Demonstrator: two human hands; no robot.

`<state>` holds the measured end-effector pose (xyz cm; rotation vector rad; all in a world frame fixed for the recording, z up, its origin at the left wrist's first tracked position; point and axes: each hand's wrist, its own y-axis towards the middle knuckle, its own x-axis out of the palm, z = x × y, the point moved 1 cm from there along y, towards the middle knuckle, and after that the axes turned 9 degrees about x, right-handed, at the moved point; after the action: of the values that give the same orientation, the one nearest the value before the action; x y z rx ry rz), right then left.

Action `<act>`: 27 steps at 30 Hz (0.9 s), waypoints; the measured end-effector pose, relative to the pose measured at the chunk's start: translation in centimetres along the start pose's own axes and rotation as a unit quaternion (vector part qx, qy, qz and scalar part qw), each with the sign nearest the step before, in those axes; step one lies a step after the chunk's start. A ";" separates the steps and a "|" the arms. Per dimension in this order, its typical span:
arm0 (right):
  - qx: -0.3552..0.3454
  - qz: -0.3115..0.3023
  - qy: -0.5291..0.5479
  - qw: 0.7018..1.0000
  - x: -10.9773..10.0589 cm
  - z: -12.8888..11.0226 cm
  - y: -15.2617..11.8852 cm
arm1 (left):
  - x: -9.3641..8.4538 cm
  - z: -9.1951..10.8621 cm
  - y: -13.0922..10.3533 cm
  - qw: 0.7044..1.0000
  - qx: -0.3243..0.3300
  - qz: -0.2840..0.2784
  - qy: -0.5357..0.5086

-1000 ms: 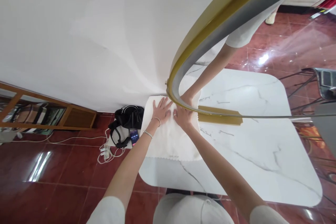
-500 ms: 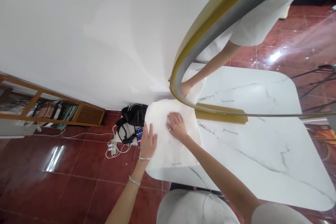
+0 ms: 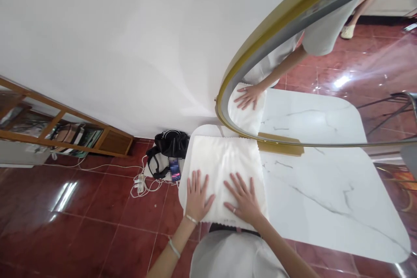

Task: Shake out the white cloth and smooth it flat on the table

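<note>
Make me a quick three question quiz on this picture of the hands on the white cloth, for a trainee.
1. True or false: both hands lie flat on the white cloth.
2. What does the cloth lie on? A) red floor B) marble table C) wooden shelf
3. Fill in: the black bag sits on the ____ beside the table.

Key:
1. True: left hand and right hand, fingers spread, at its near edge.
2. B
3. floor
</note>
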<state>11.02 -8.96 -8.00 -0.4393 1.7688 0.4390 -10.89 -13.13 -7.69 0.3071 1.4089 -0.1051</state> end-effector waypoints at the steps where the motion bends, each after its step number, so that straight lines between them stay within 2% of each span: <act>1: 0.010 0.004 -0.004 1.000 0.0 0.4 0.8 | 0.2 -0.5 1.3 1.000 0.007 0.000 -0.004; 4: 0.028 0.006 -0.013 1.000 0.1 1.2 3.7 | 0.5 -2.4 4.7 1.000 0.005 -0.003 -0.013; 7: 0.029 -0.005 -0.009 1.000 0.2 0.8 6.1 | 0.4 -4.2 5.8 1.000 -0.015 0.003 -0.010; 9: 0.020 -0.014 0.001 1.000 0.3 -0.3 6.8 | 0.3 -4.9 4.9 0.999 -0.029 0.015 0.001; 12: -0.016 -0.029 0.024 0.999 0.8 -2.7 6.2 | 0.1 -4.9 1.7 0.999 -0.024 0.026 0.020; 14: -0.059 -0.047 0.043 0.996 1.1 -4.2 5.1 | 0.0 -3.9 -0.9 1.000 0.008 0.020 0.017; 17: -0.127 -0.079 0.068 0.986 1.3 -5.3 2.8 | -0.2 -1.4 -4.5 0.999 0.038 0.007 -0.002; 20: -0.152 -0.086 0.074 0.982 0.9 -4.9 0.6 | -0.2 1.3 -6.1 0.999 0.037 0.009 0.000; 23: -0.129 -0.064 0.057 0.988 0.2 -3.3 -1.2 | 0.1 3.3 -5.2 0.997 0.070 0.012 0.008; 27: -0.063 -0.036 0.019 0.997 -0.7 -0.3 -3.2 | 0.8 5.8 -1.9 0.992 0.128 0.009 -0.009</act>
<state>12.61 -11.80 -7.46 -0.6033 1.7617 0.4957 -5.75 -16.47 -8.04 0.5294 1.3764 -0.2742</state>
